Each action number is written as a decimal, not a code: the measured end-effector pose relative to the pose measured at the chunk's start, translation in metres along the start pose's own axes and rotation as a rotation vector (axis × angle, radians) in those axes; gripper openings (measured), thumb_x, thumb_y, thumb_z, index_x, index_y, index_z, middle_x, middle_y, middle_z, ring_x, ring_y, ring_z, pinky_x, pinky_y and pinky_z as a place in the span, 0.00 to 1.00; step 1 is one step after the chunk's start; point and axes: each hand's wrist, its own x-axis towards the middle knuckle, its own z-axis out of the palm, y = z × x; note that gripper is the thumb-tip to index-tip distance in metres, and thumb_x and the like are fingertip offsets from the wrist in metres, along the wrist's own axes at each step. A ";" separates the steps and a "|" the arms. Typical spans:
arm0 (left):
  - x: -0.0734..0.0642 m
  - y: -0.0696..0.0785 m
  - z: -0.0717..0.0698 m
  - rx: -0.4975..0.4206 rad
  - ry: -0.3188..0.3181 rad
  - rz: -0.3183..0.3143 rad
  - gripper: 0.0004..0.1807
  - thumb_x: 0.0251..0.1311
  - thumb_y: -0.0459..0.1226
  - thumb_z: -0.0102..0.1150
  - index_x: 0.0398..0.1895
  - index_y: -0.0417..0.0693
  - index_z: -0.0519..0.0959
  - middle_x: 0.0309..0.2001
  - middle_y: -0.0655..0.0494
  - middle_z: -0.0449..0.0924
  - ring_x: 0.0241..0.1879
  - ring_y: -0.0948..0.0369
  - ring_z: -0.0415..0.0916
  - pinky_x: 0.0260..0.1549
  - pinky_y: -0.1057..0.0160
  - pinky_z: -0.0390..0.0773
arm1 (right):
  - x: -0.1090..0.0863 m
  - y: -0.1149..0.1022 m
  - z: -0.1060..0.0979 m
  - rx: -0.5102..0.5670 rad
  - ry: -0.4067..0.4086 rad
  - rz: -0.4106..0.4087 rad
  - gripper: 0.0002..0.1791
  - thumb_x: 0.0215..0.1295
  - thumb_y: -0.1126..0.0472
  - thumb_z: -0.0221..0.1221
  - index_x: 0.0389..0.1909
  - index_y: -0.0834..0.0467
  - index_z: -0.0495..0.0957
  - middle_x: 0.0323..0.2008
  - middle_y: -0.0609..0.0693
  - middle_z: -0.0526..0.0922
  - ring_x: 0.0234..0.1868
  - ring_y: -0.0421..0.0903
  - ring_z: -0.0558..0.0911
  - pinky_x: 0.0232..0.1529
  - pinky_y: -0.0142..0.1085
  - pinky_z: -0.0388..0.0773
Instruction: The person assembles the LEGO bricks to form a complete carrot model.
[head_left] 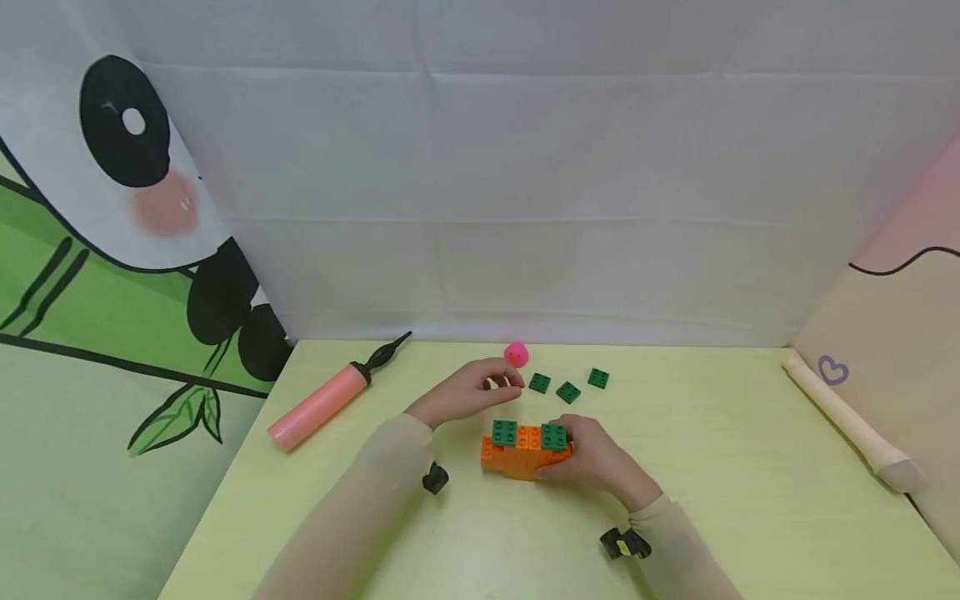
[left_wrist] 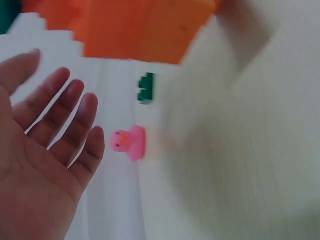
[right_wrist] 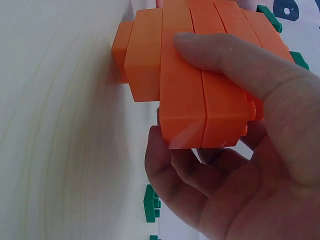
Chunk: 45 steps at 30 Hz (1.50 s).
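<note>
An orange toy brick assembly (head_left: 521, 461) with two green bricks on its top, one toward each end, is gripped at its right end by my right hand (head_left: 598, 461). In the right wrist view the thumb (right_wrist: 225, 57) lies along one orange side and the fingers curl under the other. My left hand (head_left: 472, 390) is held just behind and left of the assembly, its fingers loosely bent. The left wrist view shows that palm (left_wrist: 40, 165) with nothing in it. Beyond the hands lie three loose green bricks (head_left: 567, 392) on the table, beside a pink rubber duck (head_left: 516, 354).
A pink hand pump (head_left: 322, 404) with a black nozzle end lies on the left of the yellow table (head_left: 750, 467). Along the right edge rests a long cream-coloured roll (head_left: 851, 417). A white cloth backdrop (head_left: 525, 208) rises behind the table.
</note>
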 end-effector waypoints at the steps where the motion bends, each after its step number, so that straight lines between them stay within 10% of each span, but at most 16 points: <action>1: 0.005 -0.003 0.001 0.039 -0.003 -0.019 0.13 0.74 0.49 0.61 0.54 0.56 0.82 0.49 0.65 0.81 0.50 0.62 0.75 0.51 0.58 0.78 | 0.000 0.000 0.000 0.002 -0.001 -0.001 0.23 0.52 0.61 0.81 0.47 0.59 0.82 0.40 0.45 0.83 0.42 0.46 0.81 0.48 0.43 0.83; 11: 0.038 -0.012 0.022 0.372 -0.114 -0.139 0.25 0.72 0.39 0.59 0.72 0.55 0.75 0.74 0.57 0.67 0.69 0.56 0.69 0.68 0.55 0.70 | 0.001 -0.003 0.003 -0.029 0.005 0.018 0.25 0.51 0.59 0.81 0.48 0.59 0.82 0.41 0.45 0.82 0.43 0.46 0.80 0.49 0.45 0.82; 21: 0.049 -0.018 0.031 0.547 -0.167 -0.080 0.29 0.72 0.38 0.59 0.76 0.55 0.72 0.78 0.58 0.63 0.76 0.55 0.59 0.73 0.54 0.62 | 0.001 -0.001 0.002 -0.024 0.002 -0.002 0.24 0.52 0.59 0.81 0.48 0.59 0.83 0.41 0.45 0.82 0.43 0.46 0.81 0.49 0.43 0.82; 32: 0.049 -0.022 0.035 0.609 -0.091 -0.013 0.09 0.68 0.41 0.70 0.46 0.56 0.80 0.45 0.62 0.75 0.44 0.63 0.72 0.52 0.67 0.76 | 0.000 0.001 -0.001 -0.019 -0.002 -0.032 0.23 0.51 0.60 0.81 0.46 0.60 0.82 0.39 0.45 0.82 0.41 0.45 0.80 0.47 0.41 0.81; 45: 0.041 -0.033 0.031 0.439 -0.038 -0.099 0.18 0.67 0.41 0.70 0.58 0.52 0.82 0.53 0.62 0.80 0.52 0.61 0.75 0.61 0.59 0.75 | -0.001 0.000 0.000 -0.037 0.004 -0.025 0.23 0.52 0.60 0.81 0.46 0.58 0.83 0.39 0.44 0.82 0.41 0.45 0.80 0.47 0.41 0.82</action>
